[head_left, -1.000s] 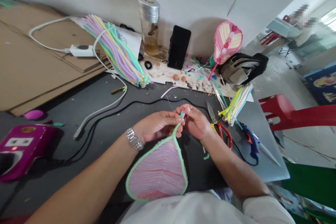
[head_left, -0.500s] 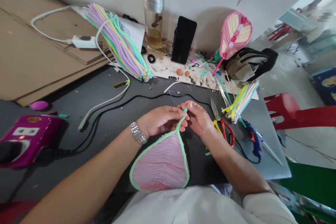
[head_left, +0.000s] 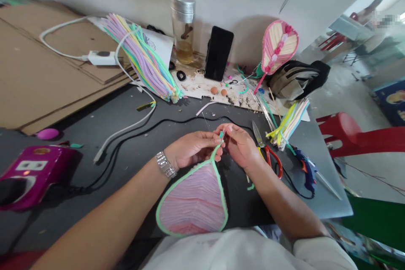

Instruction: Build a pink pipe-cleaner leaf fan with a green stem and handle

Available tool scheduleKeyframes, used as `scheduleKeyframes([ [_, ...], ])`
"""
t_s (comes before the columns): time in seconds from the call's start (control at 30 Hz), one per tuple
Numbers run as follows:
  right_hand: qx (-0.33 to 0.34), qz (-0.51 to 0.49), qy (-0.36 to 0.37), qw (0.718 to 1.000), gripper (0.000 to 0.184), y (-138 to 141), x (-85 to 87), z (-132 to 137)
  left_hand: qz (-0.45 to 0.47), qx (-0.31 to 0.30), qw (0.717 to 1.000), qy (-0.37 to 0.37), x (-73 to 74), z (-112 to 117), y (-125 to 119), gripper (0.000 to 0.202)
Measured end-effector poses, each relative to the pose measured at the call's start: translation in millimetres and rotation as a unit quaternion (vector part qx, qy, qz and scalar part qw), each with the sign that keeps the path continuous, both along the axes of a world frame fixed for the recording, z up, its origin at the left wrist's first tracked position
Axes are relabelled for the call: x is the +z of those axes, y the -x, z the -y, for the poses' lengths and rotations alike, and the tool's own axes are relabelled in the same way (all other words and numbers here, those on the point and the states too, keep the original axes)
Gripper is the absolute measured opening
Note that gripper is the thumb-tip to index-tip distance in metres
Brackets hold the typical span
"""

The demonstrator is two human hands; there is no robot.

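Observation:
A leaf-shaped frame of pale green pipe cleaner [head_left: 193, 202], filled with rows of pink and white strands, hangs below my hands over the dark table. Its green rim narrows to a twisted tip [head_left: 220, 136]. My left hand [head_left: 191, 149], with a metal wristwatch [head_left: 165, 164], pinches that tip from the left. My right hand [head_left: 238, 145] pinches it from the right, and the fingers hide part of it. Red-handled scissors [head_left: 267, 155] lie just right of my right wrist, and a blue glue gun [head_left: 307, 173] lies farther right.
A bundle of pastel pipe cleaners [head_left: 142, 59] lies at the back left on cardboard sheets [head_left: 41, 71]. A phone [head_left: 218, 53], a metal-lidded jar [head_left: 182, 27], a pink leaf-shaped piece [head_left: 278, 46] and a bag [head_left: 295, 80] stand behind. A magenta appliance [head_left: 34, 177] sits left; a red chair [head_left: 357, 135] sits right.
The whole view has shifted slightly as my head moved. My hands stay close together at the green tip, and the leaf frame hangs in nearly the same place below them.

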State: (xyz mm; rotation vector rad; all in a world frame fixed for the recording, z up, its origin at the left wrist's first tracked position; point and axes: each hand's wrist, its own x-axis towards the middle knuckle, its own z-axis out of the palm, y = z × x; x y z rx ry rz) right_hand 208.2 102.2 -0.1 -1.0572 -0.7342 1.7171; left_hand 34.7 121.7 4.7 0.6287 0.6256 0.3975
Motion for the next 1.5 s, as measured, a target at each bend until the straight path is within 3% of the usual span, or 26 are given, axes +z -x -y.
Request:
scheduleKeyframes([
  [0.3,-0.038,-0.001,-0.012,0.999,0.027,4,0.6,0,0.001,-0.002,1.0,0.012,-1.4,0,1,0.031],
  [0.43,0.039,-0.011,0.002,0.999,0.037,0,7.6,2,-0.015,0.021,0.999,0.025,-2.1,1,0,0.031],
  [0.57,0.1,0.035,-0.032,0.994,0.038,-4,14.0,7,-0.022,0.032,0.999,0.033,-5.6,0,-2,0.031],
  [0.87,0.005,0.074,-0.016,0.997,0.031,1,5.8,6,-0.043,0.038,0.998,0.032,-7.2,2,-3,0.042],
  [1.07,-0.016,0.134,-0.045,0.99,0.034,5,6.4,6,-0.086,0.056,0.995,-0.003,2.0,4,-2,0.042],
  [1.23,-0.016,0.154,-0.058,0.986,0.036,8,6.8,5,-0.116,0.028,0.989,-0.086,12.6,4,4,0.045],
  [1.5,-0.022,0.167,-0.048,0.985,0.036,7,9.4,5,-0.097,-0.026,0.991,-0.091,10.9,-3,11,0.04],
])
